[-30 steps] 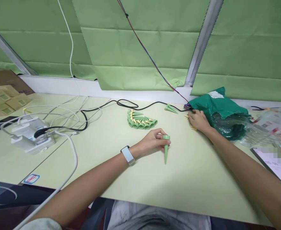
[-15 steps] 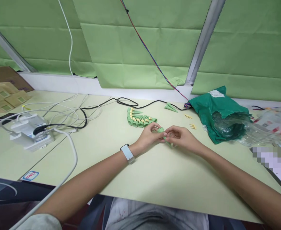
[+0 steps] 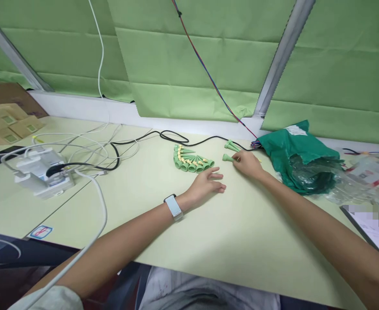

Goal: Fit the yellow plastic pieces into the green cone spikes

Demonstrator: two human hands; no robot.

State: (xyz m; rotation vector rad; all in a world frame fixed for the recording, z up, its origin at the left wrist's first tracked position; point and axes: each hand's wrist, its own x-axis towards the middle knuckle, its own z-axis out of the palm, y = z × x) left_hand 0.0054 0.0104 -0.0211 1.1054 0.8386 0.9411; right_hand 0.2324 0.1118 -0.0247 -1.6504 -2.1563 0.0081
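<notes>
My right hand (image 3: 248, 163) is closed, its fingertips pinching a green plastic plant-watering spike (image 3: 227, 157) whose wide end points left; the narrow part is hidden by the fingers. Just behind it lie loose green spikes (image 3: 231, 145). My left hand (image 3: 207, 185) hovers over or rests on the table, fingers apart, with nothing in it. Ahead of it, several green spikes with small yellow pieces (image 3: 192, 159) are fanned out in an arc, tips inward. A bit of yellow (image 3: 259, 161) shows past my right hand, which covers the rest.
A torn green plastic bag (image 3: 293, 142) and clear plastic packaging (image 3: 357, 176) lie at the right. White power adapters (image 3: 44, 170) with tangled cables sit on the left, near cardboard boxes (image 3: 7, 120). A black cable (image 3: 173, 137) runs along the back.
Both hands were together around a green spike. Now they are apart: my left hand has let go and opened, while my right hand has moved back and right, pinching a spike near the loose ones.
</notes>
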